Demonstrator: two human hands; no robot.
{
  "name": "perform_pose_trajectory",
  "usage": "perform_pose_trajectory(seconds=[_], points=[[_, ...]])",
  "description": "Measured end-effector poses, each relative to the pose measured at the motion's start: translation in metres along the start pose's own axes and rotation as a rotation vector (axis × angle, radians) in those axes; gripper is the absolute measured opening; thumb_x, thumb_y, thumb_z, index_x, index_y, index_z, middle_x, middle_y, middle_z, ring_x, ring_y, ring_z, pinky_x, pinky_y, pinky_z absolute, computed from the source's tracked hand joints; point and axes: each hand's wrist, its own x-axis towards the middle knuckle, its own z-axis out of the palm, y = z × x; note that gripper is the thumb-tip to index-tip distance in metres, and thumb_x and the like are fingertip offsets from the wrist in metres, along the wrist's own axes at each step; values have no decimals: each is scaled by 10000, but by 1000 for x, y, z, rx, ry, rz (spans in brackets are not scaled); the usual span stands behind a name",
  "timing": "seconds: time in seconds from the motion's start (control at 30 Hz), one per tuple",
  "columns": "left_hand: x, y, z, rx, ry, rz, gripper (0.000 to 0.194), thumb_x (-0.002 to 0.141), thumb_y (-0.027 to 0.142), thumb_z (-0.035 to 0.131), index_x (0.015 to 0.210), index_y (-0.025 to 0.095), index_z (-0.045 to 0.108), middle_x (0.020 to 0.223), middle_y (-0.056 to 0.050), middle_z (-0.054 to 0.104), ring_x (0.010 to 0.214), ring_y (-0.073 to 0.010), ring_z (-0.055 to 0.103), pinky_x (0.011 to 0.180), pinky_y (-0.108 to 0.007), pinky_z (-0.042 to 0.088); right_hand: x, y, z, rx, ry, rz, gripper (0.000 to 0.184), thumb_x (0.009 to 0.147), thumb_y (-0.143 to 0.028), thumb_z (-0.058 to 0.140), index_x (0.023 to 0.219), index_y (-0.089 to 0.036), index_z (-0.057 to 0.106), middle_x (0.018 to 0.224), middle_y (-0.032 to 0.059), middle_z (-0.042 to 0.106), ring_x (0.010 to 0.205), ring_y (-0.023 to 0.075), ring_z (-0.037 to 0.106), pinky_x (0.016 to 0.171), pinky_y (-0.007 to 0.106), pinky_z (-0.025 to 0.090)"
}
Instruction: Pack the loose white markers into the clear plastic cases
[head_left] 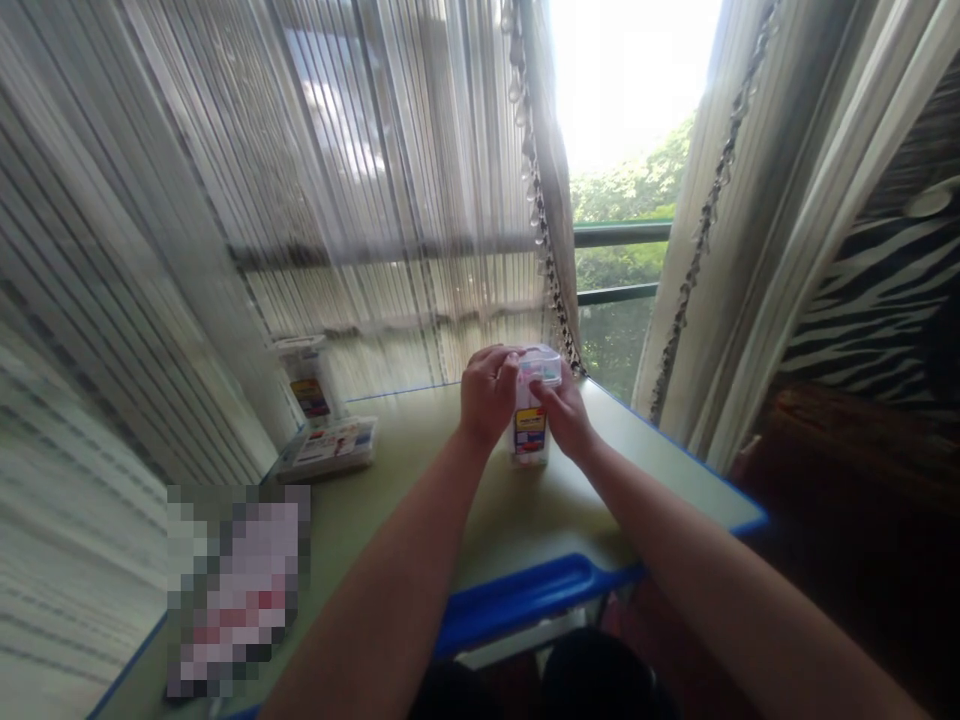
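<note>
A clear plastic container with a yellow and dark label stands upright on the table, near its far edge. Its see-through lid is at the top, between my hands; whether it is fully on or lifted I cannot make out. My left hand is closed around the upper left side, with the thumb up by the lid. From the right, my right hand grips the upper part, its thumb across the front just below the lid. Pale, pinkish contents show faintly through the plastic.
The pale table has a blue rim and a blue front tray. At back left, a similar container stands by a flat box. A blurred-out object lies front left. Curtains hang along the far edge.
</note>
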Motion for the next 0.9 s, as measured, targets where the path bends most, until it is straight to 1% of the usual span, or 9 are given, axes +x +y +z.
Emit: perform_pose_trajectory(seconds=[0.2,0.43,0.53,0.63,0.73,0.8,0.9], points=[[-1,0,-3,-23,0,1,286,886,270,429,864,191,702,917,-45,709,949,-179,621,899,-333,475,-4,-1,-4,-30,-61,-40,528,813,-470,579,1267,-220,478,1016,66,671,887,231,631,776,400,530],[-2,-1,-1,-41,16,17,288,889,258,421,849,189,698,913,-46,710,968,-177,616,913,-335,469,-5,4,-1,-20,-16,-32,516,814,-457,581,1262,-226,471,1025,63,665,883,230,630,761,404,530],[-2,-1,0,-41,21,22,287,890,261,423,849,190,698,909,-46,710,960,-177,617,912,-336,471,-3,2,1,4,-9,-23,486,816,-461,569,1231,-230,468,1051,67,645,897,226,627,762,394,528],[-2,0,-1,-50,13,22,285,884,252,425,840,191,700,902,-47,712,952,-178,621,908,-337,475,0,-5,1,44,23,14,477,790,-467,594,1182,-231,460,1028,63,629,862,212,627,729,367,528],[-2,2,-1,-73,4,15,284,875,234,426,827,190,703,892,-48,715,942,-179,626,896,-333,481,3,-15,-1,79,43,80,497,741,-467,643,1132,-233,444,933,37,621,793,197,624,687,340,523],[-2,5,0,-79,-3,5,282,870,230,429,819,189,704,888,-49,716,937,-178,628,894,-330,482,4,-23,-3,74,47,123,511,707,-466,674,1099,-236,441,868,16,616,754,190,618,670,331,517],[-1,7,0,-83,-15,-14,285,868,230,429,816,187,706,892,-49,715,923,-170,633,882,-311,486,7,-32,-5,38,43,182,516,670,-461,702,1059,-248,440,829,-3,616,743,187,612,673,325,509]])
